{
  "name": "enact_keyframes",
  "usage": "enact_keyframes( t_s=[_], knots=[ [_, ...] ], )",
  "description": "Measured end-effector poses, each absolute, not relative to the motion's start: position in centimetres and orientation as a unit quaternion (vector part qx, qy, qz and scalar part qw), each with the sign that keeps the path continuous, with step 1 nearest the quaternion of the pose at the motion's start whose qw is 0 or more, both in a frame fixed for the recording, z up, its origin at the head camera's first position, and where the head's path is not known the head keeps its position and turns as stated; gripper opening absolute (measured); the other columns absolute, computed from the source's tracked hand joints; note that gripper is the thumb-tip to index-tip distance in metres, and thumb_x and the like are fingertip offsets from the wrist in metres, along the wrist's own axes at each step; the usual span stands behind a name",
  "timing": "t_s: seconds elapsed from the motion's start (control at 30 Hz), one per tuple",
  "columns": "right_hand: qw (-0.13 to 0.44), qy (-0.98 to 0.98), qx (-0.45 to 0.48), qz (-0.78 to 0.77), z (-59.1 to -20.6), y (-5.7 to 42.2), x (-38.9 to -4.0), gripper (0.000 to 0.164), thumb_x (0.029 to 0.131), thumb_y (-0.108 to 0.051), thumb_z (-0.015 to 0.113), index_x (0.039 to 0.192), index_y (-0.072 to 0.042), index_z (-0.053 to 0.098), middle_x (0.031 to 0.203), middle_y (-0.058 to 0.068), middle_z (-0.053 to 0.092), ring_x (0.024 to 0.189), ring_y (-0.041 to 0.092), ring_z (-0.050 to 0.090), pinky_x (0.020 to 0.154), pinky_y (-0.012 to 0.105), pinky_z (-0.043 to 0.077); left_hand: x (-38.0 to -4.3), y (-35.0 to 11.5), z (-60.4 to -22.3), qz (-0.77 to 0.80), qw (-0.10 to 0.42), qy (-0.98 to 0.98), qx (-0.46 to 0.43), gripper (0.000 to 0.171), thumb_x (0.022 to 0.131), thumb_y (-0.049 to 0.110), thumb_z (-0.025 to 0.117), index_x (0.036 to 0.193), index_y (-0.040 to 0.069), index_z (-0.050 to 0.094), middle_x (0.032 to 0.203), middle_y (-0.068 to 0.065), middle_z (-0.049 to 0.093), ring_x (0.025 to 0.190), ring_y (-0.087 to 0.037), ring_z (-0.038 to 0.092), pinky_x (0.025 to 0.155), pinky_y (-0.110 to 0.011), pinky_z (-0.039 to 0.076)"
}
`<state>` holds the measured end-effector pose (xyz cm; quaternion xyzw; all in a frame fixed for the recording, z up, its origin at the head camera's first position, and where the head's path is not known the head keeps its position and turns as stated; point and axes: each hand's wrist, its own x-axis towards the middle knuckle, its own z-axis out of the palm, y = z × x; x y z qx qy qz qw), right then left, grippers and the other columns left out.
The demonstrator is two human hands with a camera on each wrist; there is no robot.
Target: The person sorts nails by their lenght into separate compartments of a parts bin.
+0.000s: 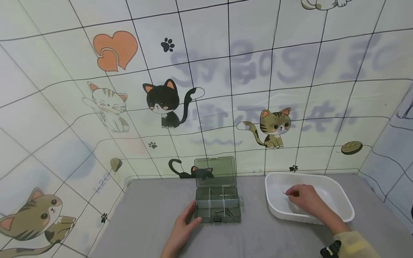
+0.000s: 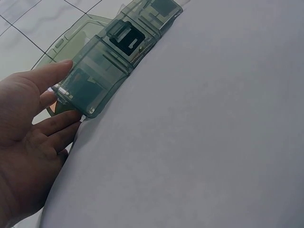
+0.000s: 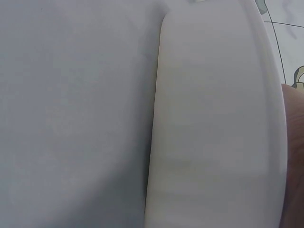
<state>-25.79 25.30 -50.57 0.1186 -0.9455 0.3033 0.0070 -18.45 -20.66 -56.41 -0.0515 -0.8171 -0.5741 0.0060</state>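
A translucent green-grey compartment box [image 1: 217,219] lies with its lid [image 1: 215,172] raised against the wall. Several thin metal screws [image 1: 229,213] lie in its front right part. My left hand [image 1: 184,224] rests at the box's front left corner, thumb on the front and fingers along the side; the left wrist view shows this hand [image 2: 33,114] with fairly straight fingers at the box end [image 2: 85,90]. Over the white tray [image 1: 274,211], my right hand [image 1: 303,197] pinches a small thin screw-like piece [image 1: 285,194]. In the right wrist view, the tray wall [image 3: 213,118] hides the fingers.
A grey cloth surface [image 1: 145,208] bears the box and, to its right, the tray. White tiled sheeting [image 1: 251,157] printed with cats stands close behind and on both sides. A dark wrist strap [image 1: 332,249] shows at the right sleeve.
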Motion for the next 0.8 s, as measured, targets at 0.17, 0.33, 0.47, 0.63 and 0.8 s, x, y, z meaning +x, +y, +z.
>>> enact_keyframes(
  t_s=[0.17,0.33,0.47,0.63,0.8],
  knots=[
    [-0.002,-0.944,0.118,0.307,-50.7,25.3,-25.8,0.014,0.084,0.0,0.069,0.096,0.001,0.076,0.09,0.005,0.072,0.081,0.019,0.063,0.072,0.039,0.054,-18.4,-20.6,-56.4,-0.573,0.006,-0.818,-0.051,0.067,0.097,0.021,0.073,0.154,0.004,0.044,0.154,-0.024,0.046,0.144,-0.04,0.041,0.116,-0.03,0.03],
    [0.0,-0.943,0.119,0.311,-50.4,25.1,-25.8,0.013,0.085,0.0,0.07,0.097,0.0,0.077,0.09,0.004,0.072,0.081,0.018,0.063,0.072,0.039,0.054,-18.4,-20.5,-56.2,-0.574,0.005,-0.817,-0.05,0.066,0.097,0.021,0.073,0.155,0.005,0.044,0.154,-0.023,0.046,0.144,-0.039,0.04,0.117,-0.033,0.03],
    [0.004,-0.94,0.119,0.319,-50.1,24.9,-25.5,0.012,0.086,-0.001,0.072,0.097,-0.001,0.077,0.092,0.005,0.073,0.083,0.019,0.065,0.072,0.038,0.055,-18.3,-20.4,-56.1,-0.583,-0.003,-0.811,-0.046,0.068,0.097,0.021,0.072,0.155,0.004,0.042,0.155,-0.023,0.044,0.145,-0.039,0.039,0.12,-0.048,0.029],
    [0.006,-0.935,0.12,0.334,-49.8,24.4,-25.1,0.012,0.087,-0.002,0.073,0.098,-0.001,0.077,0.094,0.006,0.074,0.084,0.02,0.066,0.072,0.036,0.055,-18.2,-20.4,-56.0,-0.592,-0.009,-0.805,-0.04,0.069,0.097,0.02,0.073,0.156,0.001,0.04,0.155,-0.025,0.043,0.146,-0.041,0.037,0.119,-0.058,0.026],
    [0.013,-0.93,0.124,0.345,-49.9,24.1,-24.7,0.013,0.087,-0.002,0.073,0.099,-0.002,0.078,0.095,0.005,0.074,0.084,0.018,0.065,0.071,0.032,0.055,-18.2,-20.3,-56.0,-0.587,-0.008,-0.809,-0.04,0.069,0.097,0.021,0.072,0.155,0.002,0.041,0.155,-0.024,0.044,0.146,-0.04,0.038,0.118,-0.058,0.026]
  ],
)
